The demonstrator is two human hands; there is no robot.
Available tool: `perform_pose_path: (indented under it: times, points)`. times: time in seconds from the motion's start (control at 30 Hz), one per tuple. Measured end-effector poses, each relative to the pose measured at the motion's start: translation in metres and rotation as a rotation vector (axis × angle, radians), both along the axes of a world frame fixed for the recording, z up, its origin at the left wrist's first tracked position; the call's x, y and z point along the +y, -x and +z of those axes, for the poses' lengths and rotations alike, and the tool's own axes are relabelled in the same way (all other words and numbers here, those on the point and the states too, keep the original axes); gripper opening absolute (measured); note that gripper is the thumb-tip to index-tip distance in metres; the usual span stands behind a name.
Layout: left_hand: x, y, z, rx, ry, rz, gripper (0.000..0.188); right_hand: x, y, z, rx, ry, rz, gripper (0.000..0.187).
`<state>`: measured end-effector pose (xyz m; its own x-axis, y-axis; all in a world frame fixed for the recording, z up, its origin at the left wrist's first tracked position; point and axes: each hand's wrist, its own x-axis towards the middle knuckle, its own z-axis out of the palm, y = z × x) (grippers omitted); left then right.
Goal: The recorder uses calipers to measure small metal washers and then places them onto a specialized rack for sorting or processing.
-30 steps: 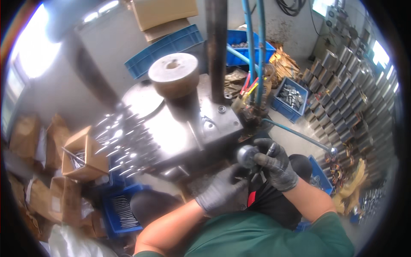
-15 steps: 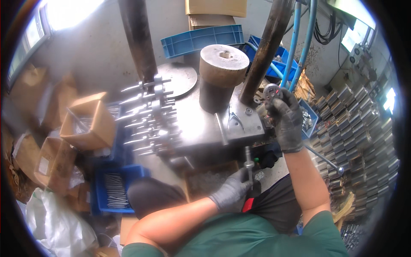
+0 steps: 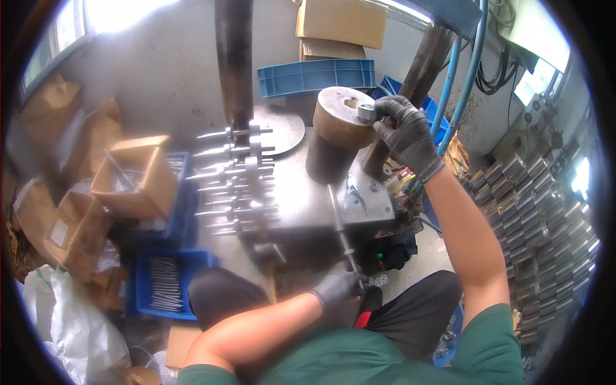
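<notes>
The right hand pinches a metal disc at the upright cylinder's rim, apparently placing it, which likely calls for centring over the hole, while the left hand grips a shaft.

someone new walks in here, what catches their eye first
Probably the thick metal post standing on the metal table, with the gloved right hand holding a small round metal part by its top. Then, likely, the row of shiny shafts at the table's left end and the stacked metal cylinders filling the right side.
</notes>
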<state>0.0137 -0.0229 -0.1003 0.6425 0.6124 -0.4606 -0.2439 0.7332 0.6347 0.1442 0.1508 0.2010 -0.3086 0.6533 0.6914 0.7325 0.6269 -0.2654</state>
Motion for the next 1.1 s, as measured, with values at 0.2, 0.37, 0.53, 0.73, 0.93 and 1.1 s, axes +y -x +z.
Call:
perform_pose_path:
  times: [0.2, 0.37, 0.53, 0.73, 0.93, 1.1]
  points:
    - [0.008, 0.011, 0.025, 0.049, -0.006, 0.099, 0.035, -0.001, 0.005, 0.001, -0.027, 0.055, 0.060, 0.010]
    - [0.007, 0.017, 0.056, 0.113, -0.006, 0.133, 0.025, 0.033, 0.009, 0.001, -0.108, 0.024, -0.018, 0.012]
    - [0.010, 0.020, 0.062, 0.172, -0.129, 0.136, 0.021, 0.057, 0.016, 0.007, -0.209, 0.047, -0.100, 0.013]
    - [0.030, 0.029, 0.068, 0.230, -0.211, 0.139, 0.019, 0.040, 0.005, 0.026, -0.334, 0.078, -0.087, 0.019]
    - [0.048, 0.027, 0.056, 0.154, -0.199, 0.227, 0.046, -0.052, -0.056, 0.045, -0.642, 0.053, -0.023, 0.013]
    - [0.065, 0.028, 0.037, 0.298, -0.437, 0.216, 0.052, -0.159, -0.120, 0.042, -0.828, 0.310, -0.077, 0.012]
